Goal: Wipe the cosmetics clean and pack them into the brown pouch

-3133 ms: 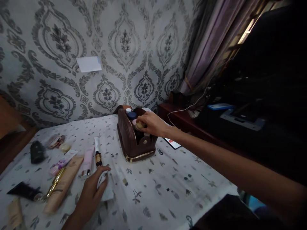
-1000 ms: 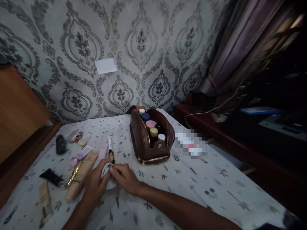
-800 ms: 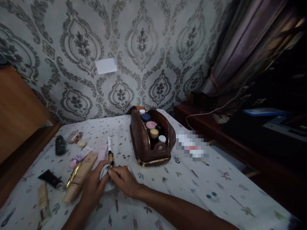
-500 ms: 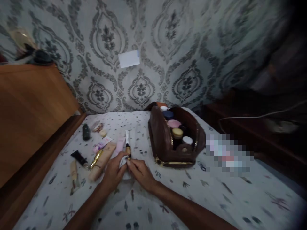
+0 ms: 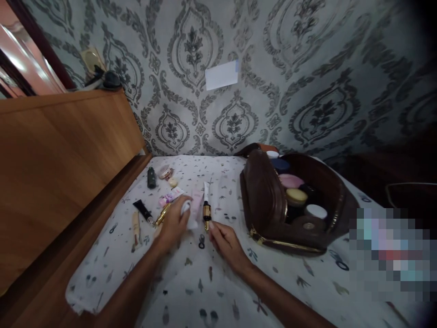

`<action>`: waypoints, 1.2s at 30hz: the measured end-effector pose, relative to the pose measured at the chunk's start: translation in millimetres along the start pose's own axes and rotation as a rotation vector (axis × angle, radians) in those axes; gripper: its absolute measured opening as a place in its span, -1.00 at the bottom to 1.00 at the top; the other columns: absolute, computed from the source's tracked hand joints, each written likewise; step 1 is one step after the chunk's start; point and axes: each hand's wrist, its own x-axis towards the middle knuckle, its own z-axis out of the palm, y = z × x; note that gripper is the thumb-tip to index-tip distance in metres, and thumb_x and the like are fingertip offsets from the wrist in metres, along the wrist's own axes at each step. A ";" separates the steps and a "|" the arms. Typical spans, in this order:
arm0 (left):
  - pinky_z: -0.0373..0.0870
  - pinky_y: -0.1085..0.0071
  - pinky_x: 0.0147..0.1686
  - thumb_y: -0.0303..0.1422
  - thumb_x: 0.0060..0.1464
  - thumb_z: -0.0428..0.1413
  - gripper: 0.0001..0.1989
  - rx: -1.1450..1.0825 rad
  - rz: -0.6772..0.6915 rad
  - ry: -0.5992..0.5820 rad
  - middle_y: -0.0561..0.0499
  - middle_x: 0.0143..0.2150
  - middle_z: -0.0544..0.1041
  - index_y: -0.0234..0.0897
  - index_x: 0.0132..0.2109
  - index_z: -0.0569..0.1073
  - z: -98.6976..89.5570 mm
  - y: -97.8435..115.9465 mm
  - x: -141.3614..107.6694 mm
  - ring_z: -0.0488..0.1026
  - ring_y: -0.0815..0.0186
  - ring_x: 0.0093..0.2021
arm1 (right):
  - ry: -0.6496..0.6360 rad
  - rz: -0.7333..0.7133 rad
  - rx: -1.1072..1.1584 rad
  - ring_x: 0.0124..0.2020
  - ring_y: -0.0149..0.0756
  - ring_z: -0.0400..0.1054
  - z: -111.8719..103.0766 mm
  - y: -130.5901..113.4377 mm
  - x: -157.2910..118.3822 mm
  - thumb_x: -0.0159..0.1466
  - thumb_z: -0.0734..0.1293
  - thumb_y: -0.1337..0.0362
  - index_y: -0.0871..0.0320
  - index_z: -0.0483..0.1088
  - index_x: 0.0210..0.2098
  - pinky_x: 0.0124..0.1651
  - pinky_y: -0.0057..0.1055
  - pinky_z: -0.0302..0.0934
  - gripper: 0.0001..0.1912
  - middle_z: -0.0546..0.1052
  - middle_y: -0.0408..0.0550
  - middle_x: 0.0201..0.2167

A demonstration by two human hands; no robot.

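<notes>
My left hand (image 5: 173,224), slightly blurred, is closed around a crumpled white wipe (image 5: 186,207) and hovers over the beige tube, now mostly covered. My right hand (image 5: 225,239) has its fingertips pinched at the gold end of a small black and gold bottle (image 5: 206,212). That bottle points away from me, in line with a white tube (image 5: 206,189). A pale pink tube (image 5: 195,202) lies between my hands. Just left of my left hand are a gold lipstick-like tube (image 5: 163,214) and a white and purple tube (image 5: 169,198).
An open brown cosmetic bag (image 5: 261,196) full of jars stands to the right. At left lie a black tube (image 5: 142,211), a beige tube with a clear cap (image 5: 136,228), a dark green bottle (image 5: 151,177) and a compact (image 5: 165,172). A wooden cabinet (image 5: 75,146) borders the left side.
My hands have parted: the left has moved off leftward with the wipe, while the right stays at the bottle's gold end. The view has turned left.
</notes>
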 end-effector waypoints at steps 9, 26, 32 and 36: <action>0.42 0.19 -0.04 -0.37 0.18 0.00 -0.66 0.671 -0.442 -0.135 -0.24 0.03 0.59 -0.25 0.02 0.57 -48.2 -85.6 105.6 0.51 -0.02 0.07 | -0.024 0.045 -0.011 -0.67 -0.46 0.00 0.0 -0.2 1.4 0.31 0.06 -0.29 0.11 0.19 -0.56 -0.59 -0.47 -0.10 -0.37 0.14 -0.26 -0.71; 0.45 0.22 -0.28 0.04 0.14 0.04 -0.45 0.807 -0.636 -0.141 -0.39 -0.02 0.61 -0.37 -0.07 0.59 -31.1 -100.1 135.1 0.56 -0.12 -0.03 | -0.026 0.004 -0.019 -0.61 -0.45 0.08 -2.9 -0.4 2.6 0.36 0.06 -0.22 0.12 0.17 -0.58 -0.50 -0.47 -0.01 -0.39 0.18 -0.24 -0.69; 0.38 0.21 -0.18 -0.03 0.24 -0.05 -0.51 0.874 -0.500 -0.070 -0.35 -0.03 0.60 -0.35 -0.06 0.56 -55.9 -51.6 104.3 0.52 -0.14 0.02 | -0.013 -0.015 0.014 -0.62 -0.47 0.07 -2.0 3.4 0.9 0.36 0.11 -0.18 0.13 0.21 -0.57 -0.53 -0.49 -0.03 -0.42 0.18 -0.26 -0.69; 0.32 0.31 -0.27 -0.10 0.25 -0.02 -0.63 0.806 -0.295 0.000 -0.17 -0.16 0.63 -0.24 -0.06 0.51 -50.1 -9.3 55.9 0.55 0.01 -0.10 | -0.013 0.051 0.150 -0.62 -0.45 0.15 -1.0 -2.4 1.5 0.30 0.21 -0.19 0.18 0.38 -0.42 -0.55 -0.51 0.02 -0.47 0.27 -0.25 -0.67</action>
